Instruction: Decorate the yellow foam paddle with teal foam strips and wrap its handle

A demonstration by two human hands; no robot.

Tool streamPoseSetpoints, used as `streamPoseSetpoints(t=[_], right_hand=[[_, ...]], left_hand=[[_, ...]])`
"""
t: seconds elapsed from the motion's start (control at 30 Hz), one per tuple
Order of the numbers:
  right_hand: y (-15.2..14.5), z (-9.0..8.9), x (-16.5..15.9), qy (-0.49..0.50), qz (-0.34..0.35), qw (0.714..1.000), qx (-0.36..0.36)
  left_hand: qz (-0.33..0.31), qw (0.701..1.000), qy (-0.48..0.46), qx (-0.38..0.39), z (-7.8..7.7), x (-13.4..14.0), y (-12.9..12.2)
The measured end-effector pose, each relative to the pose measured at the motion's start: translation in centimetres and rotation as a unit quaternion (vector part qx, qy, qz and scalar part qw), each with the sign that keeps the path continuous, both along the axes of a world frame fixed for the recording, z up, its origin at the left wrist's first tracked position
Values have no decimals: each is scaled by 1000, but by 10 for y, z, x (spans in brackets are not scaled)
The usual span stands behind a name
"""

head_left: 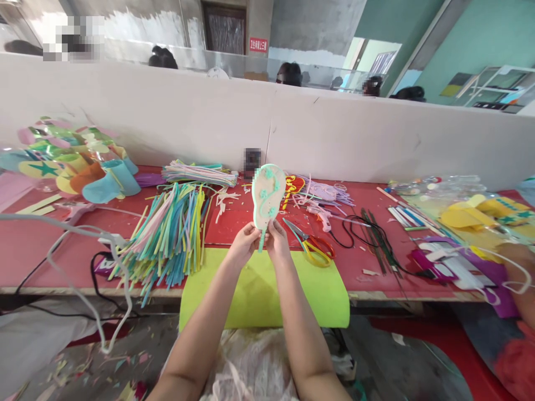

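Observation:
A cream foam hand fan [267,192] with a mint-green rim, raised green flower shapes and a green handle is held upright in front of me. My left hand [246,240] pinches it low on its left side, beside the handle. Opposite, my right hand [276,238] grips the lower right edge. The fingertips behind the fan are partly hidden. Below my wrists a lime-green foam sheet [267,301] hangs over the table edge. Scissors [311,245] with red and yellow handles lie just right of my right hand.
A heap of coloured foam strips [167,239] stands left on the red table [359,256]. A pink glue gun [321,219] with a black cable lies right. Foam boot shapes [112,181] fill the far left. A white partition [188,117] closes the back; a co-worker's arm [516,273] reaches in right.

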State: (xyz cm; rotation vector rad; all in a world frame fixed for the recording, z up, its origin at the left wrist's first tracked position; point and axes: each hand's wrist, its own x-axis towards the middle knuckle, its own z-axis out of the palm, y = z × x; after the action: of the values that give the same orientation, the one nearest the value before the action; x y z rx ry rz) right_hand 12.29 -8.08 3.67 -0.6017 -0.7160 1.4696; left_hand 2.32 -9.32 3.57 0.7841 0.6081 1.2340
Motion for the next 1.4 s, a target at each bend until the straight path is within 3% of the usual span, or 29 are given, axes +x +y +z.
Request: streamPoseSetpoints(t=[0.27,0.53,0.77,1.13,1.4], right_hand=[[-6,-4,9,-50,39,998,-6],[-9,-15,20,-16,20,1000,-10],[-7,-22,28,33,48,998,-6],[-9,-16,22,-18,73,997,7],[-11,-10,22,-23,100,995,14]], left_hand=[[-102,993,-21,-49,10,2,-11],[-155,987,38,-3,20,11,-21],[-130,988,73,25,22,20,-27],[-85,993,44,71,29,29,-33],[-45,986,99,126,26,27,-32]])
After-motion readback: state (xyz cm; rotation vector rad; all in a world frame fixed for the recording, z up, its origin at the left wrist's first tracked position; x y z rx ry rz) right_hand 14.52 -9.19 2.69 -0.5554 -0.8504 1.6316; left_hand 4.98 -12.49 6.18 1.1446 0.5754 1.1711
